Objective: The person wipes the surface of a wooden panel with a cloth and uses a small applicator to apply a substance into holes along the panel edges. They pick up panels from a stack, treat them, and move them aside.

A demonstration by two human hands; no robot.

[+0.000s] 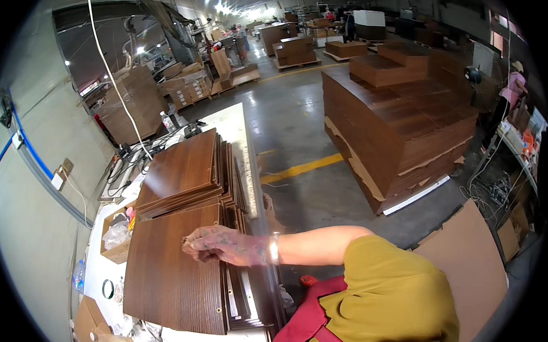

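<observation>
My right hand [226, 245], stained purple and dark, reaches from the right over a dark brown wood-grain panel [174, 276]. Its fingers are closed in a pinch at the tips; something small and brownish may be between them, but I cannot make it out. Whether the fingertips touch the panel is unclear. A shiny band [274, 248] circles the wrist. That panel tops a stack near me, and a second stack of brown panels [180, 168] stands just beyond it on the white-topped table [236, 118]. My left hand is out of view.
Left of the panels sits an open cardboard box [119, 250] with plastic and small items. Nearby are a green ring of tape [107, 289] and a bottle [79, 276]. A large pile of brown panels [402, 133] stands to the right. A person [513, 89] works at far right.
</observation>
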